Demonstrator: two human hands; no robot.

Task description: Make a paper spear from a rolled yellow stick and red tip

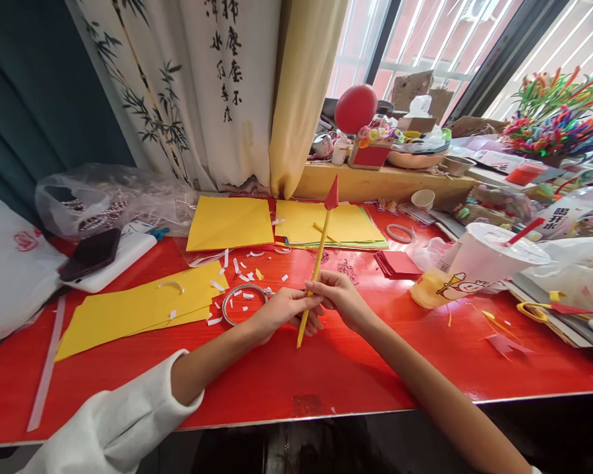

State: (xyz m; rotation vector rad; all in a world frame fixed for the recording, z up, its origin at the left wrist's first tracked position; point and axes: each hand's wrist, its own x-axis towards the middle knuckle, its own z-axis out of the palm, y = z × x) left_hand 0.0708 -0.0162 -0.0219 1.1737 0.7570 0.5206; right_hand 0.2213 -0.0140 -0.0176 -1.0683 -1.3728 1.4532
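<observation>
A thin yellow paper stick (pixel 321 247) with a pointed red paper tip (pixel 332 195) stands nearly upright, leaning slightly right, above the front middle of the red table. My left hand (pixel 289 308) pinches its lower part, and the stick's bottom end shows below those fingers. Just above, my right hand (pixel 338 294) grips the stick too, fingers closed around it. Beside my left hand lies a roll of tape (pixel 244 288) with white paper scraps around it. Left of that are overlapping yellow paper strips (pixel 138 309).
Yellow paper sheets (pixel 230 224) lie at the back of the red table (pixel 237 388). To the right are red paper pieces (pixel 398 263), a tilted drink cup (pixel 479 263) and yellow-handled scissors (pixel 538 309). A phone (pixel 89 253) and plastic bags sit at left.
</observation>
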